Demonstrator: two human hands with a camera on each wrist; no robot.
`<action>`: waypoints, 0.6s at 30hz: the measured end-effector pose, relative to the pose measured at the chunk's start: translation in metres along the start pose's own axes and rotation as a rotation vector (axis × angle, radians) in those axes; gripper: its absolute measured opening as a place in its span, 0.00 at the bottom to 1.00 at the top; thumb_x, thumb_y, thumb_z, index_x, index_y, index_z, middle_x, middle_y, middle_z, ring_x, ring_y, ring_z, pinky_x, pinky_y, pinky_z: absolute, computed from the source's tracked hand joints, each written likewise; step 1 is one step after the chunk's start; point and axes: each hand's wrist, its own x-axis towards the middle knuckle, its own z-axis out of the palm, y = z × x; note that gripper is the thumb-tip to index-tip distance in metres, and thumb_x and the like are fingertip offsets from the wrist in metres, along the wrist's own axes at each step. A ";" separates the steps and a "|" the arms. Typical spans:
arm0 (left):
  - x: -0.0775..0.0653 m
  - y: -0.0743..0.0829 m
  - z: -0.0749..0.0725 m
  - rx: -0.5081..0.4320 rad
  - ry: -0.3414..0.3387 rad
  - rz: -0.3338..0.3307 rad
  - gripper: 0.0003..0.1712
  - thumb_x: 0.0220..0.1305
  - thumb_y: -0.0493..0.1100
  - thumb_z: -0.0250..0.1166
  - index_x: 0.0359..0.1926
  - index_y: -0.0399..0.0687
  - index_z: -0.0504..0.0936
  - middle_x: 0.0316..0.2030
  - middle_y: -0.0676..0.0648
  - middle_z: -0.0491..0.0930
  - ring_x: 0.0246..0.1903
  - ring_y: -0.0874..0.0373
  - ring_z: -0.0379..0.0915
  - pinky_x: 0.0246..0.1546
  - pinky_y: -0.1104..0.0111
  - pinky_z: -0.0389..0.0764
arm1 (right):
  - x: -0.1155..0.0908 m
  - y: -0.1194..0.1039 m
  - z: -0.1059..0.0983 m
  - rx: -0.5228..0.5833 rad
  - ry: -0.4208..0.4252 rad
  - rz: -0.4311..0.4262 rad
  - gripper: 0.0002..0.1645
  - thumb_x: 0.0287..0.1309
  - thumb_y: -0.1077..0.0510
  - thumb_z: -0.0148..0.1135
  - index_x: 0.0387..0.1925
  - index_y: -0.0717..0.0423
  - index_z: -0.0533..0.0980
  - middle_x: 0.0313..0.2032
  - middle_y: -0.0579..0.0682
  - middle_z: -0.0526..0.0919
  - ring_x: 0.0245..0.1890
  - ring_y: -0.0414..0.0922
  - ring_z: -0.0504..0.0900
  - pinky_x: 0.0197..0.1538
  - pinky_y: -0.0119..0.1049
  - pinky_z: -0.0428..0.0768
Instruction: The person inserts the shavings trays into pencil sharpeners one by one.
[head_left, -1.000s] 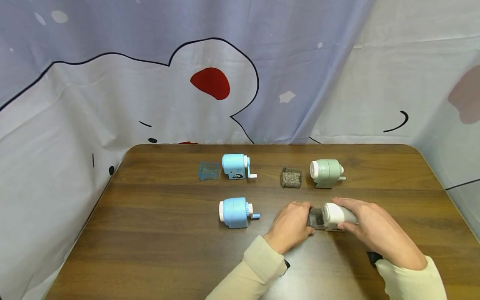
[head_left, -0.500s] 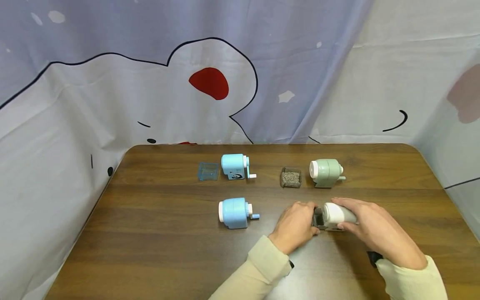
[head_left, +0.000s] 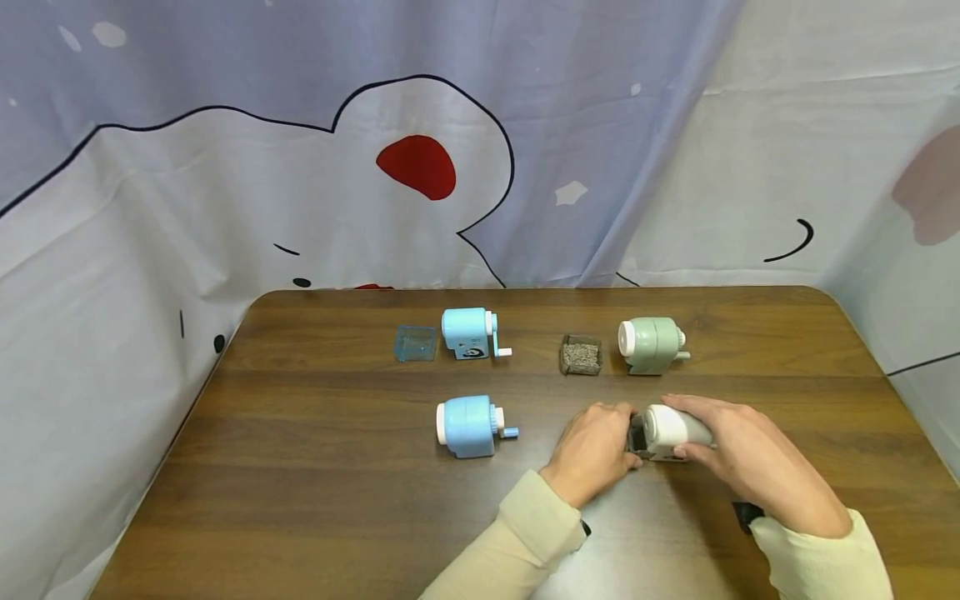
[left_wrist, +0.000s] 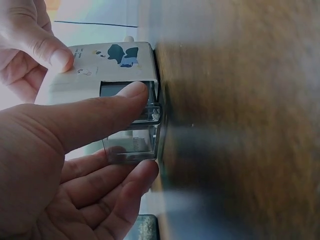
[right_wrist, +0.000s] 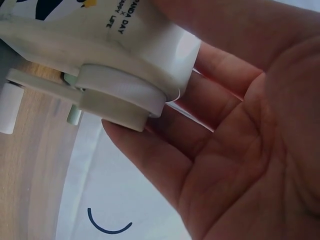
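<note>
At the right of the head view, my right hand [head_left: 757, 462] grips a white crank pencil sharpener [head_left: 670, 429] round its upper body. Its crank handle [right_wrist: 45, 86] shows in the right wrist view, and panda pictures are printed on the side. My left hand [head_left: 592, 450] pinches the sharpener's clear shavings drawer [left_wrist: 131, 142] between thumb and fingers. That drawer sits partly inside the slot, with its outer end sticking out to the left. The sharpener stands on the table; my hands hide part of it.
A green sharpener [head_left: 651, 345] stands behind, beside a drawer full of shavings [head_left: 581, 356]. Farther left are a light-blue sharpener [head_left: 467, 333], a blue clear drawer [head_left: 416, 343] and a blue sharpener [head_left: 468, 427]. A printed curtain [head_left: 300, 192] hangs behind the wooden table [head_left: 315, 500].
My left hand has moved right, sliding the clear drawer farther into the white sharpener. Over the last half second it has barely moved. My right hand stays on the sharpener body.
</note>
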 end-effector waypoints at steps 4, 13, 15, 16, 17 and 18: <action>0.000 0.001 0.001 -0.005 -0.003 -0.006 0.30 0.38 0.53 0.77 0.45 0.51 0.79 0.32 0.55 0.81 0.28 0.67 0.73 0.29 0.76 0.75 | 0.000 -0.001 0.000 0.002 0.008 -0.001 0.33 0.40 0.60 0.74 0.53 0.57 0.76 0.41 0.53 0.83 0.34 0.46 0.80 0.36 0.46 0.76; 0.004 0.002 0.001 0.003 -0.006 -0.004 0.32 0.37 0.54 0.78 0.47 0.52 0.79 0.33 0.56 0.82 0.28 0.67 0.74 0.28 0.76 0.74 | 0.000 -0.001 0.000 0.013 0.001 0.003 0.32 0.41 0.60 0.74 0.53 0.58 0.76 0.41 0.54 0.83 0.33 0.45 0.79 0.35 0.45 0.76; 0.005 0.002 0.001 0.008 -0.007 0.000 0.32 0.37 0.54 0.78 0.47 0.52 0.79 0.33 0.56 0.82 0.28 0.67 0.74 0.28 0.76 0.75 | 0.000 -0.001 0.000 0.014 0.000 0.004 0.32 0.41 0.60 0.74 0.53 0.58 0.76 0.41 0.54 0.83 0.33 0.45 0.79 0.34 0.45 0.76; 0.005 0.003 0.001 0.006 -0.008 0.002 0.32 0.37 0.54 0.78 0.47 0.52 0.79 0.33 0.56 0.83 0.29 0.67 0.75 0.29 0.76 0.75 | 0.000 -0.001 -0.001 0.014 0.000 0.003 0.32 0.41 0.60 0.74 0.53 0.58 0.76 0.41 0.53 0.83 0.32 0.45 0.79 0.34 0.44 0.76; 0.006 0.003 0.001 0.006 -0.010 0.003 0.33 0.37 0.54 0.78 0.47 0.52 0.79 0.34 0.56 0.83 0.29 0.66 0.75 0.30 0.76 0.75 | 0.000 -0.001 0.000 0.012 0.001 0.002 0.32 0.40 0.60 0.74 0.53 0.58 0.76 0.40 0.53 0.83 0.32 0.45 0.79 0.34 0.44 0.76; 0.006 0.003 0.001 0.005 -0.011 0.005 0.33 0.37 0.54 0.78 0.48 0.51 0.79 0.35 0.55 0.83 0.30 0.66 0.76 0.31 0.76 0.75 | 0.000 -0.001 0.000 0.011 0.001 0.001 0.33 0.40 0.60 0.74 0.53 0.58 0.76 0.40 0.53 0.83 0.32 0.44 0.79 0.34 0.44 0.76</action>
